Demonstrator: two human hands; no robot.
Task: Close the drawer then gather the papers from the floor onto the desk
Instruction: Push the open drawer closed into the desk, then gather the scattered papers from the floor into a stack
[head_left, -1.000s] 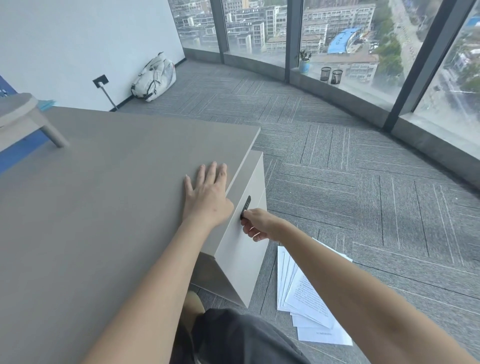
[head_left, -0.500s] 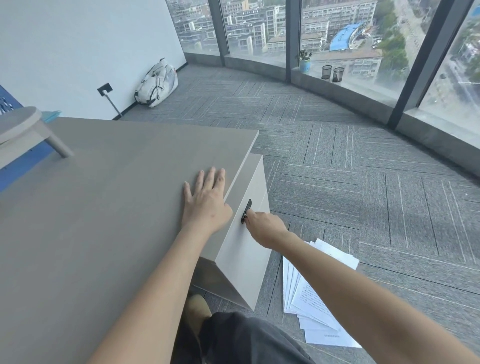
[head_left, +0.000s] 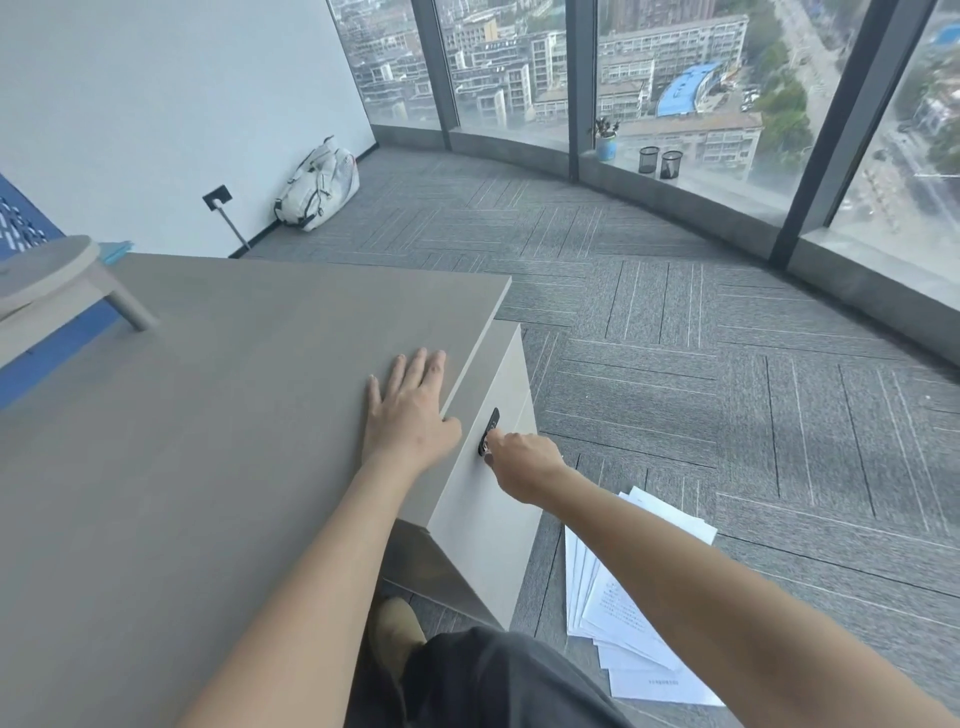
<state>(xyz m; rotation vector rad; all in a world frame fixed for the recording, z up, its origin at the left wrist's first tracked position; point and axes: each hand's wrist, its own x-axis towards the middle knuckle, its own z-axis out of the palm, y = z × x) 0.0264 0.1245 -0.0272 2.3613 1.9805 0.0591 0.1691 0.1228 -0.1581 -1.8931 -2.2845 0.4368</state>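
While right hand (head_left: 522, 460) touches drawer (head_left: 491, 499); papers (head_left: 631, 603) lie below.

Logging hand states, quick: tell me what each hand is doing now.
Left hand: open, flat on the desk, holding nothing.
Right hand: fingers at the drawer handle; grip cannot be told.

Two bare hands: left hand (head_left: 410, 415), right hand (head_left: 522, 462). One grey rectangular counter (head_left: 208, 415). One white backpack (head_left: 318, 186). Two black mesh pen cups (head_left: 660, 162). One small blue-potted plant (head_left: 605, 140). One fan of white printed paper sheets (head_left: 623, 613) (overlapping, so uncountable).
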